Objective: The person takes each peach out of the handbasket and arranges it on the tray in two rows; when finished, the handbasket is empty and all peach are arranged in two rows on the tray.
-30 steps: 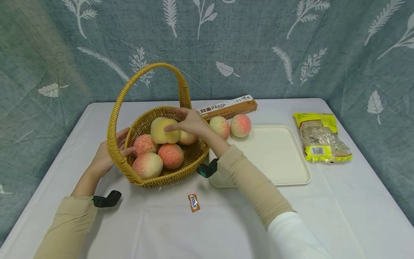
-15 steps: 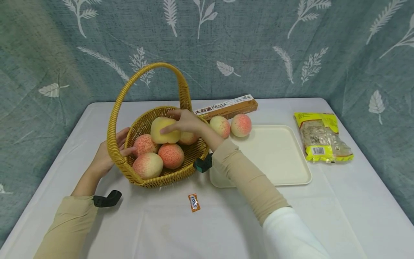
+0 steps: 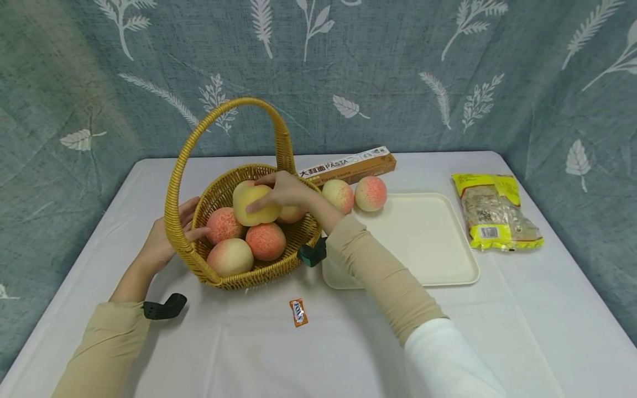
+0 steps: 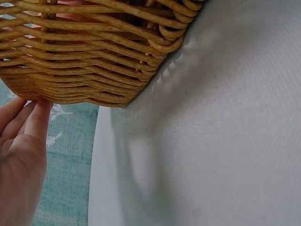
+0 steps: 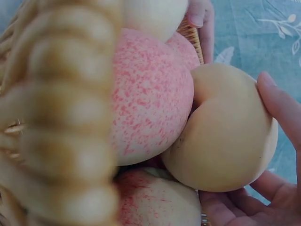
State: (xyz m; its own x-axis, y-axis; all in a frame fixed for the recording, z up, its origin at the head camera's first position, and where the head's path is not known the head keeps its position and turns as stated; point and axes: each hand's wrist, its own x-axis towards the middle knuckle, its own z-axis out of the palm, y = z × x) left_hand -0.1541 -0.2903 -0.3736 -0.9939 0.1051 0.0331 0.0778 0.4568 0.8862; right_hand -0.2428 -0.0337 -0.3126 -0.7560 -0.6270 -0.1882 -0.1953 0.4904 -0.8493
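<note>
A wicker basket [image 3: 283, 138] with a tall arched handle stands left of centre, holding several peaches. My left hand [image 3: 161, 243] grips its left rim, thumb over the edge and fingers along the outside; the left wrist view shows fingers at the weave [image 4: 70, 84]. Over the basket, my right hand [image 3: 293, 193] holds a plain yellow peach [image 3: 249, 202] between thumb and fingers. In the right wrist view this peach [image 5: 225, 132] lies against a pink-speckled peach [image 5: 150, 94]. Below it in the head view are a red peach [image 3: 266, 241] and a paler peach [image 3: 230, 257].
Two peaches, one pale [image 3: 338, 194] and one pinker [image 3: 370, 193], sit by the upper left of a cream tray [image 3: 423, 243]. Behind them lies a pasta box [image 3: 348, 166]. A yellow food bag [image 3: 495, 213] lies at right, a small orange packet [image 3: 298, 312] in front.
The yellow peach has turned in my right hand and its lower end has dipped slightly to the right. The peaches beneath have shifted a little rightward. My left hand stays on the rim.
</note>
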